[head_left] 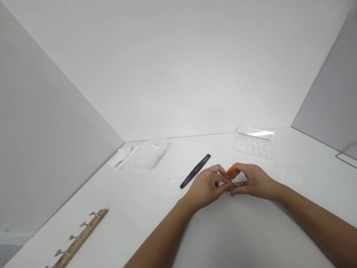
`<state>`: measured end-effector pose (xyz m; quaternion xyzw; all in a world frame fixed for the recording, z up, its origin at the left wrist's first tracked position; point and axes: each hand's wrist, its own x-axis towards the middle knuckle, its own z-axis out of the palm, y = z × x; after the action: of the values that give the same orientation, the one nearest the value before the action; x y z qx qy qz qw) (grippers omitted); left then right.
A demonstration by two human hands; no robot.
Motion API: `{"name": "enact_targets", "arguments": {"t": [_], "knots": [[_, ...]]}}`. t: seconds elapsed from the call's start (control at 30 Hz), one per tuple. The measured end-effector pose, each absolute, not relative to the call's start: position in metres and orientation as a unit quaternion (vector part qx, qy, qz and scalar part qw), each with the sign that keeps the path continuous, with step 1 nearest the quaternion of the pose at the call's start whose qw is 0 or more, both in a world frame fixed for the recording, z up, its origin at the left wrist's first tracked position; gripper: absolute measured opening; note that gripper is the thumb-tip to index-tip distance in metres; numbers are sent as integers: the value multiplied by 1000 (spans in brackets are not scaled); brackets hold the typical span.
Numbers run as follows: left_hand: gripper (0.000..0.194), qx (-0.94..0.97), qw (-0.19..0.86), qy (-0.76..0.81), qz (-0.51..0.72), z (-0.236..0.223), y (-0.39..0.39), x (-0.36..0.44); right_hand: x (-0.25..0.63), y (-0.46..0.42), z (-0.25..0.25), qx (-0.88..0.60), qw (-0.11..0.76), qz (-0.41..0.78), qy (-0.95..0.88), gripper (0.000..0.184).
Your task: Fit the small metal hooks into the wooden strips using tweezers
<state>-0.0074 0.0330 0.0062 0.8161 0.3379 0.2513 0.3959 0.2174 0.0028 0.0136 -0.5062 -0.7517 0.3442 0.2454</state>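
Note:
Near the table's middle right, my left hand (206,185) and my right hand (255,180) meet at the fingertips. A small orange tapered piece (231,170) is at the index finger of my right hand. Between that hand's thumb and fingers shows a short brown strip (242,183) with small metal fittings. The left hand's fingers are pinched together at the strip's left end; what they hold is hidden behind them. Just left of my left hand lies a black nail file (195,171), flat on the table.
At the lower left a wooden strip (83,235) carries several metal pegs. Clear plastic packaging (150,154) lies at the back left. A clear box of rounded pieces (254,143) is at the back right, near a clear dotted sheet (291,178). Walls (181,67) enclose the table.

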Motion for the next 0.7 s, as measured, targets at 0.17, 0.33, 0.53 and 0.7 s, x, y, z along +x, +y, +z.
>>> {"name": "enact_targets", "arguments": {"t": [0.17,0.33,0.53,0.7], "knots": [[17,813,405,341,245,8,34,-7,229,6,14,-510,240,332,-756,61],[21,817,391,348,241,7,35,-8,244,13,12,-535,250,279,-757,48],[19,820,383,356,233,7,35,-8,259,26,5,-579,236,177,-760,27],[17,823,377,362,223,10,33,-7,261,27,3,-539,218,187,-792,22]]}}
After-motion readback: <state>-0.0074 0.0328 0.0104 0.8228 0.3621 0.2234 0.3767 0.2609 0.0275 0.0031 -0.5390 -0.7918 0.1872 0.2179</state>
